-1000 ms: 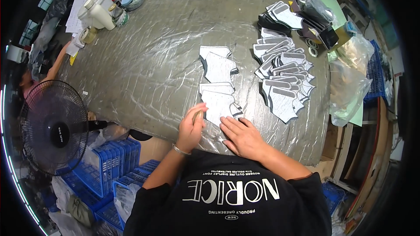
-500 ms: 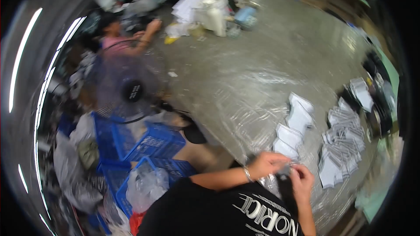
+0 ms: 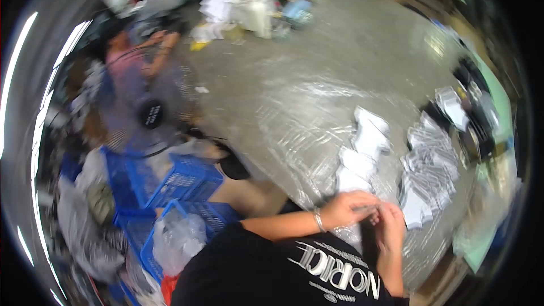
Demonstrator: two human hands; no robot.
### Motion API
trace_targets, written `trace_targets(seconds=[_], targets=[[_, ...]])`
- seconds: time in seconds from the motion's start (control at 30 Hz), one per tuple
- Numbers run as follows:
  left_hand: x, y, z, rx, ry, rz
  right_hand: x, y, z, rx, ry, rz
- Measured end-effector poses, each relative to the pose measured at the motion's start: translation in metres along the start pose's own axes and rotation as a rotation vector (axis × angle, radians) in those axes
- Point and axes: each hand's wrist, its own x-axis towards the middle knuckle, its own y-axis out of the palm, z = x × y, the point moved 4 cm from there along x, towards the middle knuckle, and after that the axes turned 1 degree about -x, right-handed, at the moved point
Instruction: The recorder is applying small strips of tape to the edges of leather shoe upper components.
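Note:
My left hand [image 3: 350, 208], with a bracelet at its wrist, meets my right hand [image 3: 390, 222] in front of my black shirt. Fingers of both are pinched together at the fingertips. A small greyish bit shows between them, too small and blurred to name. Just beyond the left hand lies a short row of flat, pale grey cloth-like pieces [image 3: 357, 161], overlapping on the plastic-covered table [image 3: 272, 79]. To the right of it, a larger heap of similar pieces [image 3: 428, 164] lies fanned out, close to my right hand.
Blue plastic crates [image 3: 190, 184] and bags [image 3: 178, 238] crowd the left side. A fan [image 3: 152, 114] stands beyond them, near a person in pink [image 3: 127, 62]. White sheets and containers [image 3: 252, 11] sit at the table's far end. Dark items [image 3: 479, 113] lie along the right edge.
The whole view has shifted, so the scene sits further left and higher. My hands have come closer together, and the dark grey bit between them shows less.

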Motion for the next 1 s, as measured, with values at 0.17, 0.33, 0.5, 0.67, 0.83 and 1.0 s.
trace_targets(seconds=[0.17, 0.33, 0.5, 0.67, 0.83, 1.0], targets=[[-0.007, 0.004, 0.008, -0.287, -0.430, -0.078, 0.006, 0.012, -0.003, 0.019, 0.007, -0.006], [-0.006, 0.018, 0.011, -0.277, -0.500, -0.122, 0.000, 0.003, -0.004, 0.050, -0.007, -0.035], [-0.005, 0.023, 0.007, -0.241, -0.442, -0.120, -0.003, 0.001, 0.002, -0.016, -0.058, -0.015], [-0.006, 0.025, 0.014, -0.344, -0.432, -0.125, 0.001, -0.005, 0.000, -0.030, -0.054, 0.015], [-0.004, 0.025, 0.019, -0.330, -0.429, -0.095, 0.008, -0.009, -0.009, 0.038, -0.087, 0.023], [0.008, 0.014, 0.016, -0.169, -0.337, 0.072, 0.005, -0.014, -0.008, 0.101, 0.026, 0.075]])
